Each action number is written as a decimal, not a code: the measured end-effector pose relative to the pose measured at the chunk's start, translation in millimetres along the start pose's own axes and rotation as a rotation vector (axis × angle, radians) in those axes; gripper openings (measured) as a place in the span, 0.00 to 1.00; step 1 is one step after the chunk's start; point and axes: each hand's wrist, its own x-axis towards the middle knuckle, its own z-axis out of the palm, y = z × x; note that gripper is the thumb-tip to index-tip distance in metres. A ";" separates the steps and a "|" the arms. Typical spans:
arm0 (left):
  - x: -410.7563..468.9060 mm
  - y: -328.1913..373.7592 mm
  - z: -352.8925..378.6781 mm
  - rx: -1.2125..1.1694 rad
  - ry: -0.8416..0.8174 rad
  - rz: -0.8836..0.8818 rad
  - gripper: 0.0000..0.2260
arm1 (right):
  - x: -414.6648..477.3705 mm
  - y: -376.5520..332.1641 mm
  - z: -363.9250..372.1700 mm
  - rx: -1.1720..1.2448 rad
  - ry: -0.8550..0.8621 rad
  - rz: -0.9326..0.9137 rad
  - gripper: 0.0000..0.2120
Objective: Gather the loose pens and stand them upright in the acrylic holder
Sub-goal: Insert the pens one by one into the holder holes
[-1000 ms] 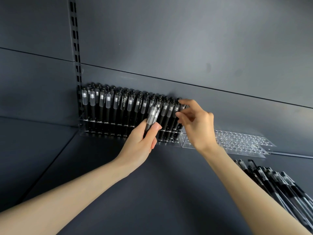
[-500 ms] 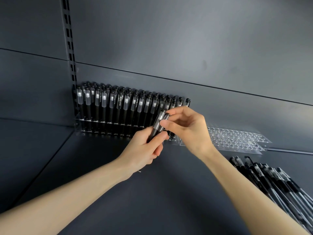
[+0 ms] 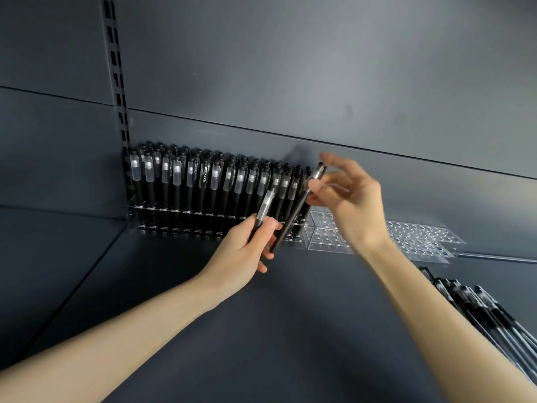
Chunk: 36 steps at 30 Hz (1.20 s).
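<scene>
Fist of L hand (image 3: 241,251) round slim black pen (image 3: 265,209), R hand (image 3: 353,205) pinch on second pen (image 3: 293,216)

**Two pens in hand, rows more in the rack**

Two hands are in view. The left hand (image 3: 241,251) grips one black pen (image 3: 263,210), and the right hand (image 3: 354,205) pinches a second pen (image 3: 293,216). Standing pens (image 3: 203,184) fill one acrylic holder (image 3: 132,216), about fifteen across the front row, with further rows behind too crowded to count. Empty acrylic racks (image 3: 421,237) sit beside it, their number unclear. The loose pens (image 3: 494,315) at right number ten or more.
</scene>
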 end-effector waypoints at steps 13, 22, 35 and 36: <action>2.7 3.5 -3.7 -0.019 0.070 -0.040 0.11 | 12.6 17.2 -4.6 -0.293 0.200 -0.220 0.14; 2.2 4.3 -2.4 -0.007 0.073 0.023 0.11 | 7.8 32.3 -2.1 -0.438 0.099 -0.193 0.12; 0.7 2.1 -1.1 0.012 0.009 0.030 0.08 | -1.8 26.8 -1.7 -0.538 0.128 -0.181 0.10; 1.3 2.2 -0.6 0.005 0.009 0.028 0.08 | -5.8 24.0 -1.4 -0.479 0.140 -0.158 0.07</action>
